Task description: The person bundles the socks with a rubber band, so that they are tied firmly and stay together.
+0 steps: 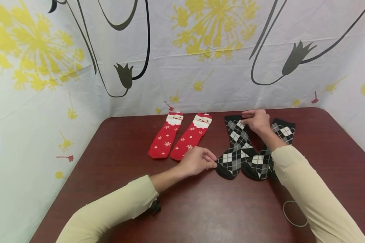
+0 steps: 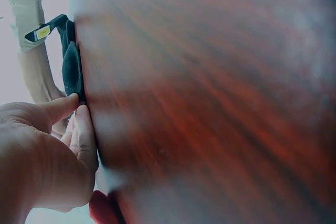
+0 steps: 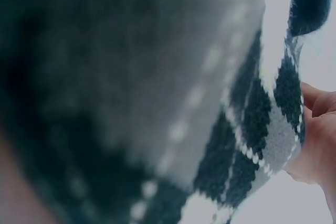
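The left argyle sock (image 1: 237, 145) stretches between my two hands. Its black cuff lies near the tabletop's (image 1: 207, 209) far edge, and its leg runs from there toward the near edge, leaning slightly to the right. At the heel it bends back, so the toe points toward me and to the left. My left hand (image 1: 197, 161) sits just left of that toe and is the nearer of the two to it, thumb and fingertips nipped together on its black rim. My right hand (image 1: 257, 119) is at the other end, on the right corner of the cuff, fingers pointing left and lightly bent; I can't tell whether they grip the fabric or only touch it.

The right argyle sock (image 1: 261, 162) lies alongside, toward the tabletop's right edge, its toe by the first one's heel and its leg partly hidden under my forearm. To my left, the right Santa sock (image 1: 191, 136) slants toward the left edge, its toe end just beside my left hand.
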### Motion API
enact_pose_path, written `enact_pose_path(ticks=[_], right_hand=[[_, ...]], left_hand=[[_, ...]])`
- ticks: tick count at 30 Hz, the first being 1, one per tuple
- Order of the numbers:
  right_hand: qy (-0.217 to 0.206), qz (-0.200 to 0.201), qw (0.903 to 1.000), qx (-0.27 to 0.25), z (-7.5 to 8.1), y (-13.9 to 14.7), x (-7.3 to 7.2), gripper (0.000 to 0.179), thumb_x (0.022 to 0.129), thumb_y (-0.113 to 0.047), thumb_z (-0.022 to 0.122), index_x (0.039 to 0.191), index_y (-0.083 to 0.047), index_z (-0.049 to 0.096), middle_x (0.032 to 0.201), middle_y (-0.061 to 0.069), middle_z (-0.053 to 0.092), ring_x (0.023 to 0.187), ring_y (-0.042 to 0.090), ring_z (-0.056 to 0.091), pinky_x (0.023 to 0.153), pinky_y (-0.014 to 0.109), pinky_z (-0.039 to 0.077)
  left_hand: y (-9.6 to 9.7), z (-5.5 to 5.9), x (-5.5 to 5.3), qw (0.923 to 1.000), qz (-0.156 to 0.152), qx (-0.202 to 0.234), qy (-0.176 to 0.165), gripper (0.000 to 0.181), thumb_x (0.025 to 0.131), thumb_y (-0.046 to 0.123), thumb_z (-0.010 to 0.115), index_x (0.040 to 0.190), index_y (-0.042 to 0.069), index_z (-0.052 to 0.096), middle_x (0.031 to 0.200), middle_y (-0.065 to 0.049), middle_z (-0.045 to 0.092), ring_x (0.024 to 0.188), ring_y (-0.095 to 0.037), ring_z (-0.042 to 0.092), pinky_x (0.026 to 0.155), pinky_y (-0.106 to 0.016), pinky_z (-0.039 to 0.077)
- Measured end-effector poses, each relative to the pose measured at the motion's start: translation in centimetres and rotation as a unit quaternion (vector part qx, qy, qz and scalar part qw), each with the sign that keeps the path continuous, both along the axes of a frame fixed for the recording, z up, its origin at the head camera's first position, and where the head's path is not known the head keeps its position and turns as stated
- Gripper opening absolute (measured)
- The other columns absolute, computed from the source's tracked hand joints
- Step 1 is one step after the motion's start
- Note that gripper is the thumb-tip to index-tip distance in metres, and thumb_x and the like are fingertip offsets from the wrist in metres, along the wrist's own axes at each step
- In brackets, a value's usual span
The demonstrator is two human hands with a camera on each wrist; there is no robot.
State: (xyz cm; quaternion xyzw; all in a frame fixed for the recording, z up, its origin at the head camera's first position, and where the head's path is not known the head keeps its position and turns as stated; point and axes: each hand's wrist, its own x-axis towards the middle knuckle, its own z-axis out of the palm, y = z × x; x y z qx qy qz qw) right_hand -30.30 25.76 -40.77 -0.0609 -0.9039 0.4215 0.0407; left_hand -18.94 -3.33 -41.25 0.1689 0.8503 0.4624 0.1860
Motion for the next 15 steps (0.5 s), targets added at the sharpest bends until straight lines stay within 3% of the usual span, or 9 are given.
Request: enact_pose_path(ticks=[3, 9, 12, 15], right_hand=[[0.016, 0.001, 0.9997, 0.018, -0.03, -0.23, -0.08, 0.038, 0.099, -0.005, 0.074, 0.135, 0.005, 0.069, 0.129, 0.025, 0.068, 0.149, 0.046, 0.033, 0.128, 0.056, 0.006], [0.045, 0.001, 0.9979, 0.046, -0.14, -0.52, -0.09, 0.028, 0.098, -0.006, 0.076, 0.123, 0.006, 0.075, 0.115, 0.025, 0.073, 0.133, 0.043, 0.056, 0.126, 0.054, 0.014], [0.038, -0.011, 0.9984, 0.042, -0.17, -0.46, -0.06, 0.026, 0.098, -0.007, 0.076, 0.12, 0.006, 0.076, 0.112, 0.024, 0.074, 0.135, 0.044, 0.052, 0.125, 0.055, 0.015], [0.019, -0.023, 0.9991, 0.029, -0.08, -0.39, 0.01, 0.026, 0.099, -0.01, 0.075, 0.121, 0.004, 0.077, 0.122, 0.025, 0.072, 0.14, 0.047, 0.042, 0.123, 0.057, 0.021]], left_hand=[[0.05, 0.16, -0.01, 1.0, -0.002, -0.009, 0.004, 0.019, 0.092, 0.021, 0.085, 0.108, 0.011, 0.082, 0.085, 0.007, 0.077, 0.077, -0.006, 0.073, 0.07, -0.024, 0.059], [0.02, 0.58, 0.09, 0.9997, -0.005, -0.022, -0.001, 0.019, 0.092, 0.021, 0.084, 0.109, 0.012, 0.082, 0.088, 0.007, 0.077, 0.079, -0.007, 0.072, 0.069, -0.024, 0.058], [-0.04, 0.71, 0.14, 0.9997, -0.01, -0.024, -0.002, 0.019, 0.093, 0.02, 0.084, 0.109, 0.012, 0.082, 0.089, 0.007, 0.077, 0.078, -0.008, 0.072, 0.068, -0.025, 0.058], [-0.13, 0.82, 0.15, 0.9996, -0.016, -0.023, -0.005, 0.018, 0.093, 0.019, 0.084, 0.11, 0.011, 0.082, 0.089, 0.006, 0.077, 0.077, -0.009, 0.072, 0.067, -0.025, 0.058]])
